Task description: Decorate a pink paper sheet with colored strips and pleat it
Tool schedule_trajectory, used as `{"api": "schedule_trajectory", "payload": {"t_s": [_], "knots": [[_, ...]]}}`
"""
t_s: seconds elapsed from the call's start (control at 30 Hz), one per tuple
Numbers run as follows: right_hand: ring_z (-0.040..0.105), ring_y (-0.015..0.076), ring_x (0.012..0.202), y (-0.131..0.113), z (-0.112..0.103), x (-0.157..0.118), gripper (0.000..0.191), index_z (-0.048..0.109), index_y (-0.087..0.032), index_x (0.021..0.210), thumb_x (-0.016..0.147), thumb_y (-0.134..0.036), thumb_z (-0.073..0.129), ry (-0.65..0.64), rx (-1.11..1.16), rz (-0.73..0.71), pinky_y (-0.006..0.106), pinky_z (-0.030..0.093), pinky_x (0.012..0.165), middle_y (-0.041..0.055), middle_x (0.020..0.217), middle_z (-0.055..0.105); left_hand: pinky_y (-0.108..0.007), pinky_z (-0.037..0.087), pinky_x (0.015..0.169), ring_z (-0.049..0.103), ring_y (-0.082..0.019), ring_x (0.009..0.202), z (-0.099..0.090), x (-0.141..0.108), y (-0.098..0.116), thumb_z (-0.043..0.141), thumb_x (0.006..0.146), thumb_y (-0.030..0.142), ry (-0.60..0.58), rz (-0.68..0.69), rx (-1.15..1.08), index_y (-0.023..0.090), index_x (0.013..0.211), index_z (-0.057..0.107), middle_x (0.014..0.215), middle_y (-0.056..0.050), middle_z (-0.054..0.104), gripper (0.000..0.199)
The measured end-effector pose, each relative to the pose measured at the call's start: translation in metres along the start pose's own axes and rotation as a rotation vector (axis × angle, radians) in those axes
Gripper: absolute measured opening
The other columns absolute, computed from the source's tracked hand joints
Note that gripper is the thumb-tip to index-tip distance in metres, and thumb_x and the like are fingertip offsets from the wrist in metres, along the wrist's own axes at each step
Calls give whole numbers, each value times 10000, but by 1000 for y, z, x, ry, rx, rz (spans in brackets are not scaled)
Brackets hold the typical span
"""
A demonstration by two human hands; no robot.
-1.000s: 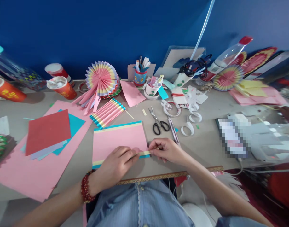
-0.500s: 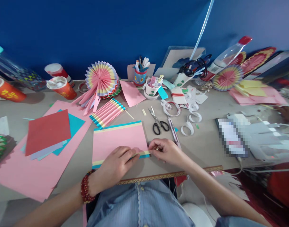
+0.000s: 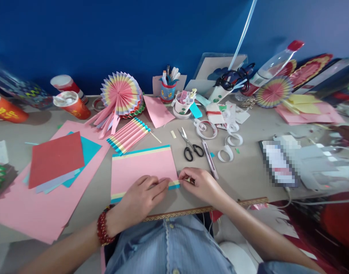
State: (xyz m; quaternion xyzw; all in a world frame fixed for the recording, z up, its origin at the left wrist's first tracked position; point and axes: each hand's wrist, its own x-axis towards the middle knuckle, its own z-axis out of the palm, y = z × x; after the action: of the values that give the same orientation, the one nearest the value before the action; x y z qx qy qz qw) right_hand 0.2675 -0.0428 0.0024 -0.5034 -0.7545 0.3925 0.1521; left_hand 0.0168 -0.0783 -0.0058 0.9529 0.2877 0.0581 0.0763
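Observation:
A pink paper sheet (image 3: 145, 167) with blue and yellow bands along its far and near edges lies on the table before me. My left hand (image 3: 147, 194) rests over its near edge, fingers extended and laid on the paper, covering part of the bands. At the near right corner my right hand (image 3: 198, 184) is closed in a pinch on the end of a yellow paper strip (image 3: 176, 182), just above the blue band. The fingertips of that hand are partly hidden. Beyond the sheet is a pleated pink paper piece (image 3: 128, 136) with blue and yellow ends.
Black-handled scissors (image 3: 188, 146), a slim cutter (image 3: 210, 160) and a tape roll (image 3: 205, 129) lie right of the sheet. Coloured papers (image 3: 57, 160) are stacked at left. A folded paper fan (image 3: 120, 93), cups and a bottle (image 3: 274, 68) line the wall. A phone (image 3: 279, 163) lies right.
The left fingers have shifted slightly right along the near edge, toward the right hand. The right hand stays at the corner, its pinch almost unmoved. The view has shifted slightly.

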Motion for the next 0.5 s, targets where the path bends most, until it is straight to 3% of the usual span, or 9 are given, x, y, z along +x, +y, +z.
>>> {"api": "schedule_trajectory", "payload": {"t_s": [0.5], "knots": [[583, 151, 701, -1, 4, -1, 121, 600, -213, 804, 804, -96, 567, 19, -74, -33, 239, 374, 653, -7, 761, 641, -428, 458, 951, 493, -258, 1081, 3, -1, 1, 486, 923, 91, 10, 3, 52, 157, 1355, 526, 1512, -98, 426, 439]]}}
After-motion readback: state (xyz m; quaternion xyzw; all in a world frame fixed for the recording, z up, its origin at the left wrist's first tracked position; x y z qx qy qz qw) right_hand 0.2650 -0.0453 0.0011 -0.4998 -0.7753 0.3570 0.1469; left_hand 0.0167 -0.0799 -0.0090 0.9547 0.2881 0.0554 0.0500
